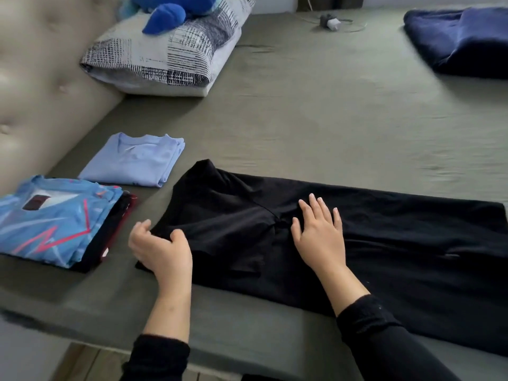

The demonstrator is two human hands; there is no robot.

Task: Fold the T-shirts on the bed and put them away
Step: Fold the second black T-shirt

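bed (pixel 316 111), green sheet | black T-shirt (pixel 384 243) long axis left-right, collar end left | left hand (pixel 162 248) pinches its edge | right hand (pixel 320 229) flat, fingers spread

Shirts, pillow and blanket across the bed (pixel 316 111)

An unfolded T-shirt (pixel 384 243) lay at the near edge; left of it sat a folded stack (pixel 55 224), a single folded shirt (pixel 132 160) behind that, a pillow (pixel 165 53) farther back, a blanket (pixel 461 39) far right.

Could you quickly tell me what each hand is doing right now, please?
Left hand: fingers curled, gripping the black T-shirt at its edge.
Right hand: open, pressing flat on the shirt.
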